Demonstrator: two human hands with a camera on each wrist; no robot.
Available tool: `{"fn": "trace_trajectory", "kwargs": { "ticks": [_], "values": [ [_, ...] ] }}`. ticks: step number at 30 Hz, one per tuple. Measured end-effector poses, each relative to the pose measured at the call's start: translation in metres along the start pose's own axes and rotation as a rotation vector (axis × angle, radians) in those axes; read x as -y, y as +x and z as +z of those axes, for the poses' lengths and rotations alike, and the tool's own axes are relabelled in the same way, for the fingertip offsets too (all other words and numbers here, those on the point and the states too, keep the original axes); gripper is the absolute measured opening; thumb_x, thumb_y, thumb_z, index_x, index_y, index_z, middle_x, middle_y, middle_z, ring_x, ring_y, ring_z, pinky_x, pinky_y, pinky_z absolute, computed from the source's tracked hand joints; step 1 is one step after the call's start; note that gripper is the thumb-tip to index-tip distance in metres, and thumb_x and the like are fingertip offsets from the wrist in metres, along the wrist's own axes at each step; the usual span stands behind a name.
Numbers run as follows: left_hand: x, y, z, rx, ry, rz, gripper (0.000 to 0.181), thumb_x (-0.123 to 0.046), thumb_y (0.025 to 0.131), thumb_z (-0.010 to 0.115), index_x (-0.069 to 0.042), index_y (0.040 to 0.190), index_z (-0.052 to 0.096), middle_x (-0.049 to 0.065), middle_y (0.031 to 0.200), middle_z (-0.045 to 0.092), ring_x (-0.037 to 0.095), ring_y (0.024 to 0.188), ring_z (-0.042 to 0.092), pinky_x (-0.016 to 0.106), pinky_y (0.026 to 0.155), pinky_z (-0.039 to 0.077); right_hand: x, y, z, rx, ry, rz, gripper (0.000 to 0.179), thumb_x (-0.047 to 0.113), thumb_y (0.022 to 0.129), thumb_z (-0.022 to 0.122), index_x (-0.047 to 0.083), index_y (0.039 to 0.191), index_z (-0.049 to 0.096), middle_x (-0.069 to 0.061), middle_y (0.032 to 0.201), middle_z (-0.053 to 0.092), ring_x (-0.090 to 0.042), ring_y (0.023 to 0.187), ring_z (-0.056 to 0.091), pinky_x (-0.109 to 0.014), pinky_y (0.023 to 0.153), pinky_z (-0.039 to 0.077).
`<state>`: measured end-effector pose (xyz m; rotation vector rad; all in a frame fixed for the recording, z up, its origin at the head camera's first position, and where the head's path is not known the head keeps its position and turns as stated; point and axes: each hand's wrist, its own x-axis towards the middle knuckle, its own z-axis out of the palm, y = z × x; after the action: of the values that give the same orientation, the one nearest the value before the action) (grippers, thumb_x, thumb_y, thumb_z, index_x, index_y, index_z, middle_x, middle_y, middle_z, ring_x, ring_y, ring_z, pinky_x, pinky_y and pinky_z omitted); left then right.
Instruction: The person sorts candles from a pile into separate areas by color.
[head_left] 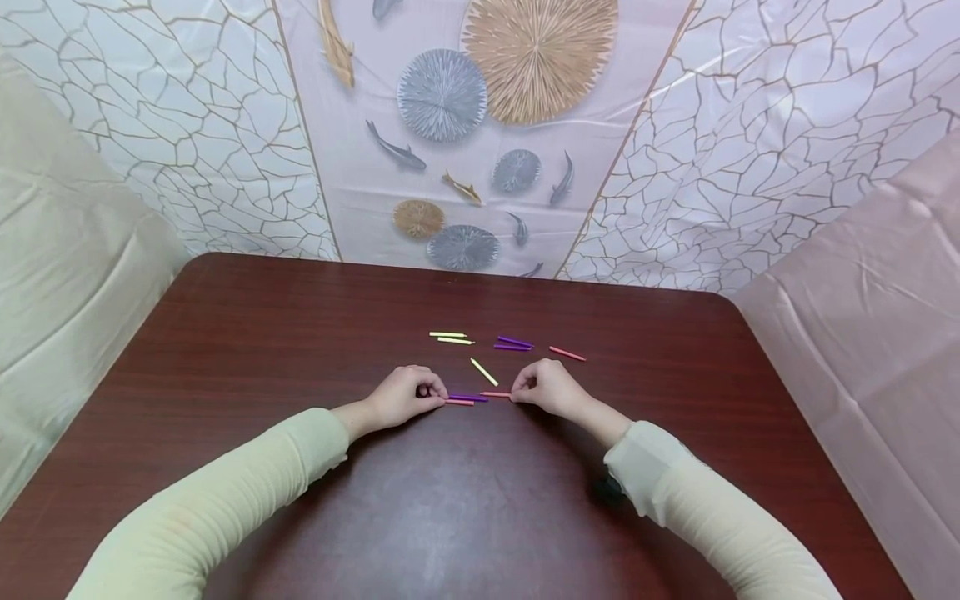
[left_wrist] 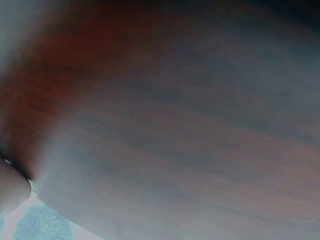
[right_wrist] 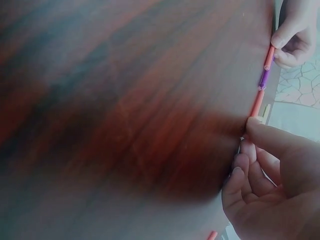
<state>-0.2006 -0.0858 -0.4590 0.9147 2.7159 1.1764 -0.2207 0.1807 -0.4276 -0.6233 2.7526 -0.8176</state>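
In the head view my left hand (head_left: 403,395) pinches the left end of a thin orange candle (head_left: 461,403). A purple candle (head_left: 472,398) lies alongside it, its left end reaching the fingertips; whether they grip it too, I cannot tell. Facing it, my right hand (head_left: 551,388) holds another orange candle (head_left: 495,394) between thumb and finger, its tip pointing left at the purple one. From the right wrist view, these candles run nearly in one line between both hands. Only a fingertip (left_wrist: 14,187) shows in the left wrist view.
Beyond the hands lie a slanted yellow candle (head_left: 483,372), two yellow candles (head_left: 452,340), two purple candles (head_left: 513,347) and one orange candle (head_left: 567,354). They rest on a dark brown table (head_left: 300,317). Behind its far edge hangs a patterned curtain (head_left: 442,167).
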Motion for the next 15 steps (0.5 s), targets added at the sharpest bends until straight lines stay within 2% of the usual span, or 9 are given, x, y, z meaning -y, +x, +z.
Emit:
{"fn": "trace_trajectory", "kwargs": {
  "ticks": [8,15],
  "values": [
    [0.001,0.0007,-0.0001,0.002,-0.004,-0.001,0.007,-0.015,0.083,0.069,-0.009,0.082,0.069,-0.003,0.076,0.063,0.005,0.072,0.052,0.019,0.067,0.044,-0.0032,-0.0076,-0.0024,-0.007,0.007,-0.004,0.007,0.011,0.075,0.074,0.007,0.071,0.07,0.0,0.063,0.066,-0.004,0.058,0.046,-0.019,0.056,0.04],
    [-0.0014,0.0008,-0.0016,0.012,-0.013,-0.01,0.007,-0.015,0.083,0.069,-0.009,0.083,0.069,-0.002,0.077,0.064,0.006,0.072,0.052,0.02,0.068,0.045,-0.0063,-0.0079,-0.0007,-0.007,0.01,0.029,0.008,0.013,0.075,0.075,0.009,0.071,0.07,0.003,0.062,0.064,-0.004,0.059,0.046,-0.019,0.056,0.039]
  ]
}}
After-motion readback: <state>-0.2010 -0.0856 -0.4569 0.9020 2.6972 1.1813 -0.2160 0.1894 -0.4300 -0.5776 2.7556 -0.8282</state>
